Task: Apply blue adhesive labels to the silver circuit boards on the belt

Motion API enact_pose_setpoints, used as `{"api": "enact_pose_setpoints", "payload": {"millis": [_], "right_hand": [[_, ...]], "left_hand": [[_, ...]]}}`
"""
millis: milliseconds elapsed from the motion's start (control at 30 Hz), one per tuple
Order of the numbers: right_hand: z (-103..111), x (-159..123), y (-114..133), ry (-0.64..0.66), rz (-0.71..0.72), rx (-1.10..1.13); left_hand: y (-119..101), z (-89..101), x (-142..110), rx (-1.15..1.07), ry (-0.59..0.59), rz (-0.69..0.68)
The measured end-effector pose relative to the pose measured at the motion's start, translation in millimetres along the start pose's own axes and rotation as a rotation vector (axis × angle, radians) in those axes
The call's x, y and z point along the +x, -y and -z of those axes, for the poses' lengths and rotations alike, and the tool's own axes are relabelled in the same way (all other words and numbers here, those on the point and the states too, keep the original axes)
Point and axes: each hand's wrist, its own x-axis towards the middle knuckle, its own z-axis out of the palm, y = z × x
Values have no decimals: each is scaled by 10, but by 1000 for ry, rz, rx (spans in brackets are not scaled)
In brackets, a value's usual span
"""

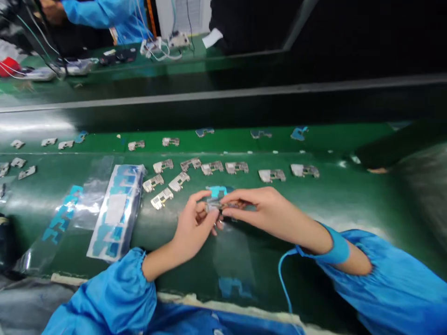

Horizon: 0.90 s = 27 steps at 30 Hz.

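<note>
the metal part [213,205] is held up over the bench [331,204], in front of the wearer and a little below the middle of the view. its long axis runs roughly left to right, close to level, from one hand to the other. fingers cover much of it, so which end is its front and which face is up cannot be told; blur smears its outline too.

the left hand [192,228] is clamped on its left end, thumb near the wearer and fingers curled behind and below. the right hand [268,207] comes in from the right, thumb and fingers pinched on the right end. the hands are close together; whether their fingertips touch is hard to make out.

just beyond them shows a bright blue piece [219,191], its near edge hidden by the hands. under and nearer than the hands lies a clear sheet [233,246], faint against the green, with another blue shape [234,287] at its near end.

past the hands sits a line of loose parts [236,167], most with the long axis left to right and the broad pale end to the left; the nearer ones at the left slant up to the right. a white sticker sheet [100,232] points away from the wearer, leaning right. a wristband [340,244] circles the right wrist, its cord [282,279] running down out of view. at the top, a co-worker's blue sleeve [101,14] is cut off by the edge.
</note>
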Motion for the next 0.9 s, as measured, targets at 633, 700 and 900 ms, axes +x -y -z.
{"api": "enact_pose_setpoints", "payload": {"millis": [633, 700, 900], "right_hand": [[-978, -1629, -133, -372, 269, -292], [-954, -1633, -101, -364, 321, -312], [-790, -1662, 190, -357, 286, -208]], "left_hand": [[-1, -111, -178, 402, 532, 29], [-13, -105, -175, 466, 546, -53], [65, -151, -205, 377, 499, 23]]}}
